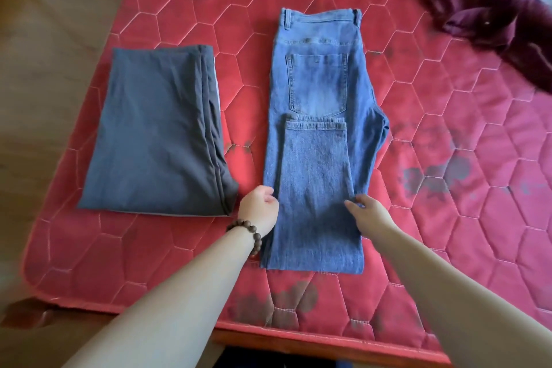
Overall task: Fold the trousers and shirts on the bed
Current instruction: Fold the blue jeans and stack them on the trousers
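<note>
Denim jeans (319, 140) lay in the centre of the frame on the red quilted bed (448, 188), waistband toward the top, leg ends already doubled up so the hems sat just below the back pocket. Judged stiff and fairly heavy for cloth: should hold a crease, unlikely to slip on the quilting, best taken at both side edges of the folded layer near the lower end. Left hand (259, 208) was at the left edge of the jeans, fingers curled; appeared to pinch the edge, though the fingertips were partly hidden. Right hand (366, 212) rested on the right side of the folded leg, fingers loosely extended and touching the cloth, gripping nothing. Grey trousers (155, 140), already folded, sat at left of frame, apart from the jeans. Maroon shirt (490, 27) lay crumpled at upper right, not yet folded.
</note>
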The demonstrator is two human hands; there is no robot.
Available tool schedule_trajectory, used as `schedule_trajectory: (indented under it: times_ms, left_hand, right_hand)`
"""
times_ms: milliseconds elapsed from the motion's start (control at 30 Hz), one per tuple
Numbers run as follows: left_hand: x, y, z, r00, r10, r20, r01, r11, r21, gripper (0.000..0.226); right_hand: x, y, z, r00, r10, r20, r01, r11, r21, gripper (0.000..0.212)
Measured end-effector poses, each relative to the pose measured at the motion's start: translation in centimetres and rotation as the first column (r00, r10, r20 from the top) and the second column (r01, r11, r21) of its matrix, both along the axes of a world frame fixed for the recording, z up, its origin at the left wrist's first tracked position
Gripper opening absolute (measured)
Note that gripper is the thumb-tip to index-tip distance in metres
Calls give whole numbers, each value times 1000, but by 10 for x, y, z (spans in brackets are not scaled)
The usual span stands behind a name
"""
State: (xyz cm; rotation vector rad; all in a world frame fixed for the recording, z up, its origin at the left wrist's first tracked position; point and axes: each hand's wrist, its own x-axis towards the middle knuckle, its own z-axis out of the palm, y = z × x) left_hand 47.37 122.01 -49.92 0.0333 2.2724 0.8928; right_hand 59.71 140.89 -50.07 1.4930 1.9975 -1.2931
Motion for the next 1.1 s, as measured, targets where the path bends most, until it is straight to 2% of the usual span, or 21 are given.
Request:
schedule_trajectory:
  times_ms: [67,133,233,300,400,433,533,633,700,800,900,1000,1100]
  left_hand:
    - [-4,4,-1,992,55,118,-56,998,4,22]
    - [-5,4,1,982,39,183,-37,999,-12,9]
    - [-2,-2,6,973,-111,200,120,992,-36,17]
    - [2,-9,9,972,-101,213,105,994,-7,17]
    - [11,-16,11,983,-26,183,21,999,29,5]
    - [14,-17,13,986,-8,165,3,1000,31,6]
    - [20,-18,14,984,22,176,-23,1000,3,35]
    - [27,-22,13,964,-114,239,121,993,-15,29]
    - [32,-25,13,958,-153,241,151,988,28,26]
    - [40,-28,16,967,-52,249,22,992,125,25]
    - [49,-36,18,933,29,358,-114,969,221,31]
    - [59,-50,12,909,21,417,-126,966,225,23]
    - [66,-57,7,887,-21,461,-102,966,239,27]
  right_hand:
    - [3,-2,1,1000,12,24,-11,999,-30,20]
    - [10,-6,1,999,23,40,-21,998,-55,23]
    - [22,-16,5,999,18,42,-16,998,-65,25]
    - [29,-23,9,999,11,37,-8,997,-73,24]
    - [38,-30,15,1000,-5,19,7,995,-101,27]
    - [41,-31,16,1000,-13,10,14,994,-112,28]
    - [47,-33,19,1000,-22,-12,20,992,-127,31]
    - [52,-35,19,1000,9,-12,-11,992,-122,28]
    - [54,-36,18,1000,29,-9,-30,994,-106,27]
    - [57,-38,18,999,21,-45,-25,997,-78,25]
    - [64,-41,18,998,26,-57,-30,997,-71,21]
    - [77,-47,16,1000,22,-12,-23,991,-132,21]
    - [88,-53,13,999,29,38,-21,978,-208,16]
